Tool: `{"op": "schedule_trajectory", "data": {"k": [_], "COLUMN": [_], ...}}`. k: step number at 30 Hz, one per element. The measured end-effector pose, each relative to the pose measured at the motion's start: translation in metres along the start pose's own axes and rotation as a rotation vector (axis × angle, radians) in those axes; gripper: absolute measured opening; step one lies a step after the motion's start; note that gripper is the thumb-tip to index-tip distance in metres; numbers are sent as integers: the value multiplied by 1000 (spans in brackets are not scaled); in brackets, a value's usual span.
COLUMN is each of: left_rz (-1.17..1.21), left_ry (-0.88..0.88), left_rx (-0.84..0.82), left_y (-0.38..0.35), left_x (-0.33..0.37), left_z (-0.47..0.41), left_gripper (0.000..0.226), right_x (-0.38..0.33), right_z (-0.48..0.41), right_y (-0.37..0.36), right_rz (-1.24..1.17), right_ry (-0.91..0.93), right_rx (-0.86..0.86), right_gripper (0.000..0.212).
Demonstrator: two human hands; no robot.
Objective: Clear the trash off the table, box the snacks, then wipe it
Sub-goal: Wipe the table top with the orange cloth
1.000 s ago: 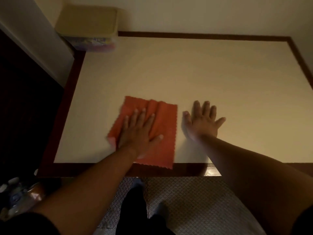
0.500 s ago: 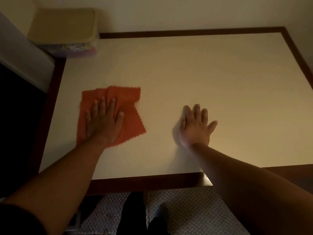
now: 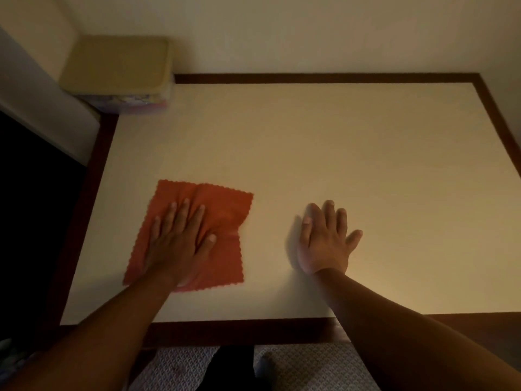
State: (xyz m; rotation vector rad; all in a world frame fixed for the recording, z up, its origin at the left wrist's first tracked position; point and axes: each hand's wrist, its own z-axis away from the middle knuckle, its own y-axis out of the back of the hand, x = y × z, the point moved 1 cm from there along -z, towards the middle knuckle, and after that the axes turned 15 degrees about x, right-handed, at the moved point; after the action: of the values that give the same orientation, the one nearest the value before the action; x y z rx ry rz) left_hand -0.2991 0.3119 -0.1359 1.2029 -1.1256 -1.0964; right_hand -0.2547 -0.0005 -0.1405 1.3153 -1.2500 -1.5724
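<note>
A: 1 orange cloth (image 3: pixel 225 213), lower left of frame, flat on table (image 3: pixel 338 142). Handling?
B: Light, limp, likely bunches. Left hand (image 3: pixel 180 244) presses it, fingers spread flat; right hand (image 3: pixel 324 244) flat, holding nothing. Best hold: palm at centre

The left grip (image 3: pixel 180 244) has swept the red cloth (image 3: pixel 225 210) leftward across the bench (image 3: pixel 338 150), off its near edge and away from the right grip (image 3: pixel 324 238), then back a little nearer; the cloth now lies flatter and squarer.
</note>
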Motion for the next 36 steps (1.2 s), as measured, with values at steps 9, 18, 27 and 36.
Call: {"op": "schedule_trajectory", "data": {"k": [9,18,27,36], "left_rz": [73,93,47,203], "left_ry": [-127,-252,29,-774], "left_rx": [20,17,44,-26], "left_y": [6,1,8,0], "left_x": [88,14,42,137], "left_z": [-175,-108,-349,-203], "left_gripper": [82,84,98,82], "right_x": [10,13,15,19], "right_z": [-89,-140,-146,-148], "right_y": [15,6,0,4], "right_rz": [84,104,146,135], "right_ry": [-86,-170,-187,-195], "right_rx": [218,67,44,9], "right_gripper": [37,64,66,71]}}
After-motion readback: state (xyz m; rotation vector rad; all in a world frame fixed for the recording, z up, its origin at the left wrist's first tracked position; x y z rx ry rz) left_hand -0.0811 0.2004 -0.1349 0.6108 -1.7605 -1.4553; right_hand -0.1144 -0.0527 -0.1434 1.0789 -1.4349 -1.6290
